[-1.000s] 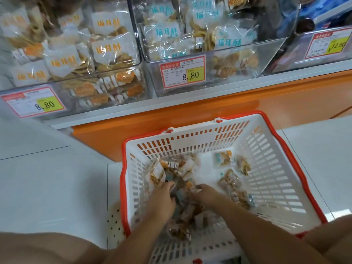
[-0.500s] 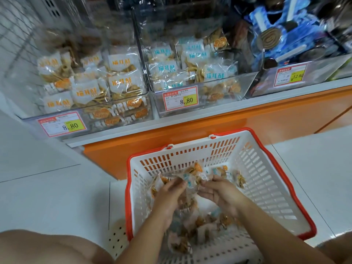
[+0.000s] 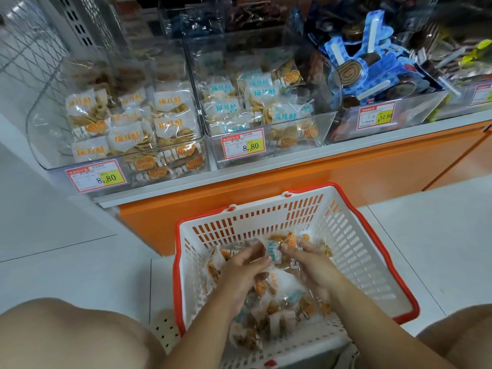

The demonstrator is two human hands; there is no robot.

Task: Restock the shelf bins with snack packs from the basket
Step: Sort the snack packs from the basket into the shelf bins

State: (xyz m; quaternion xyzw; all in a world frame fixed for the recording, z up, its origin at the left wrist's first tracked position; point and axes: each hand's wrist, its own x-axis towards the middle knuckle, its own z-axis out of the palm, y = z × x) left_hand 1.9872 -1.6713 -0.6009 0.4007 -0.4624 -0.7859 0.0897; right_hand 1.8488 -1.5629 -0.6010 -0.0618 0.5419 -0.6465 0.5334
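Left bin [image 3: 45,134]: sitting on the shelf [image 3: 266,166], holding orange-lettered packs [image 3: 125,138]; room showing above them;
Middle bin [image 3: 324,126]: holding teal-lettered packs [image 3: 266,91]; part-filled;
Left hand [image 3: 241,272]: curling round one side of a bunch of snack packs [image 3: 273,251];
Right hand [image 3: 311,265]: gripping that bunch from the other side;
Basket [image 3: 354,243]: standing on the floor [image 3: 66,262], both hands working inside; many packs lying loose;
Progress: seemingly midway; this handful and plenty more are waiting to go up.
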